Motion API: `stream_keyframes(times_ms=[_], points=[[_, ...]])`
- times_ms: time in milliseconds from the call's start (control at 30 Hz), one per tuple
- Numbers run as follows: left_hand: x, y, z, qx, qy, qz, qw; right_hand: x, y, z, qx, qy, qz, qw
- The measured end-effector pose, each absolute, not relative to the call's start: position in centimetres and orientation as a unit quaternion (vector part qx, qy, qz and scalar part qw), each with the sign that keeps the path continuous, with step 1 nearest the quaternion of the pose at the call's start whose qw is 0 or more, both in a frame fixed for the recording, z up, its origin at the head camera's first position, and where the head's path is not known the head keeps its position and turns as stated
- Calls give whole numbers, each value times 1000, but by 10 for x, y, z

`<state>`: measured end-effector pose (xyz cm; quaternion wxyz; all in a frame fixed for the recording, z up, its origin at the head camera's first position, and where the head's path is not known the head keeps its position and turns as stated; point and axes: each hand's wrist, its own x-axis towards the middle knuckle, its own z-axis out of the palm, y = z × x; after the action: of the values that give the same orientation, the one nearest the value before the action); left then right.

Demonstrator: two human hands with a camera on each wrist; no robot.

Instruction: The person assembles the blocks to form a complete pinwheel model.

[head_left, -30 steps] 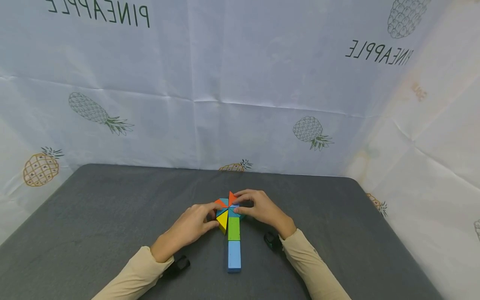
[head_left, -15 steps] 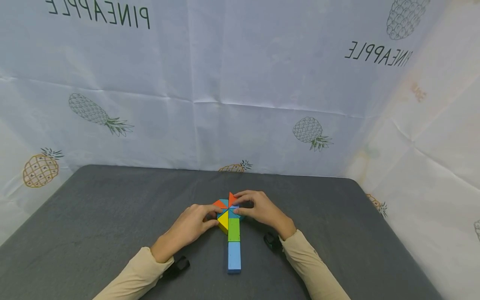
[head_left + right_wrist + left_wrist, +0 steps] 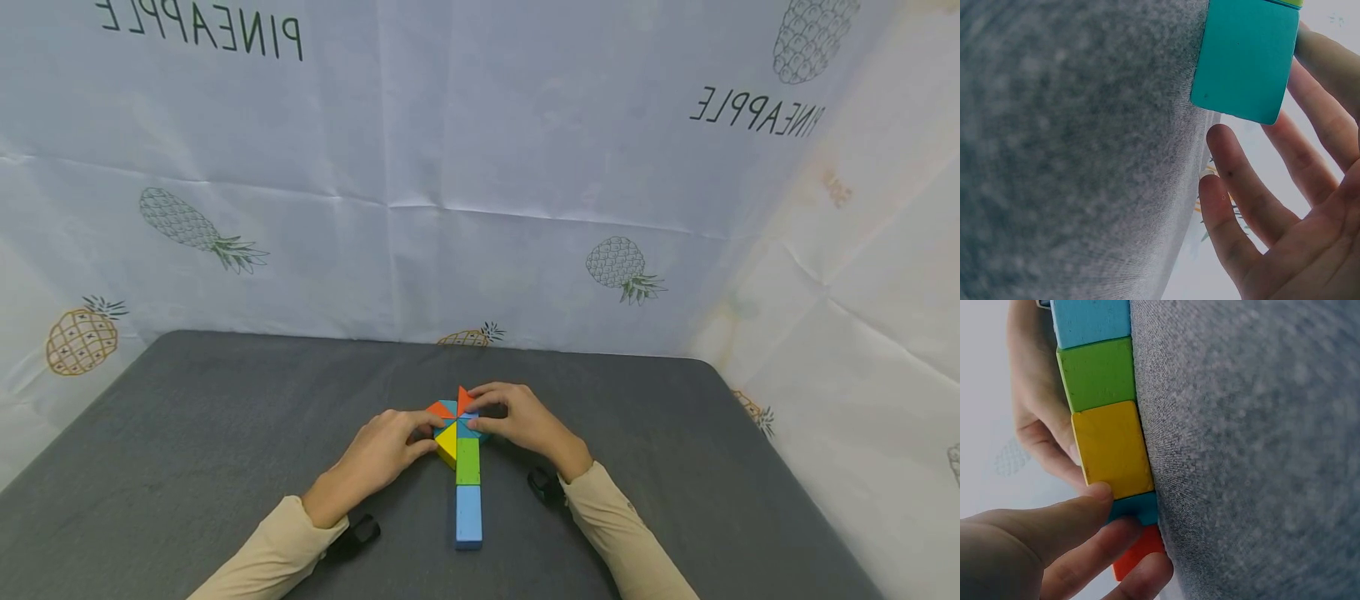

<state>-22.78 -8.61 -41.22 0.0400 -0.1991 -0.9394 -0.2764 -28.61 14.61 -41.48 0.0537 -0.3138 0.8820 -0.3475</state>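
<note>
Triangular wooden blocks form a wheel shape at mid-table in the head view. Among them are a yellow one point(image 3: 447, 444), an orange one point(image 3: 462, 398) pointing away, another orange one point(image 3: 438, 409) and several blue ones. My left hand point(image 3: 385, 446) holds the yellow triangular block from the left, thumb on its outer face, as the left wrist view also shows. From the right, my right hand point(image 3: 527, 421) curves thumb and forefinger over a blue triangular block point(image 3: 468, 415), partly hidden. A teal block face point(image 3: 1244, 59) fills the right wrist view's top, the other fingers spread apart below it.
A green rectangular block point(image 3: 468, 462) and a light blue one point(image 3: 468, 517) run in line from the wheel toward me. They lie on a dark grey table point(image 3: 225, 433). Behind it hangs a white pineapple-print cloth point(image 3: 495, 150). Dark wrist devices sit under both wrists.
The yellow triangular block has moved slightly right and away under my left hand, closing the gap beside its neighbours. The right hand has stayed nearly still.
</note>
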Motion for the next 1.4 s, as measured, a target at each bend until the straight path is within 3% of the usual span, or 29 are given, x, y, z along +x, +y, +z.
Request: stream_keyframes(times_ms=[733, 1400], points=[[-229, -92, -405, -169, -942, -282, 69, -286, 145, -412, -321, 881, -344, 52], [-231, -94, -409, -172, -944, -279, 42, -291, 152, -411, -328, 885, -330, 25]])
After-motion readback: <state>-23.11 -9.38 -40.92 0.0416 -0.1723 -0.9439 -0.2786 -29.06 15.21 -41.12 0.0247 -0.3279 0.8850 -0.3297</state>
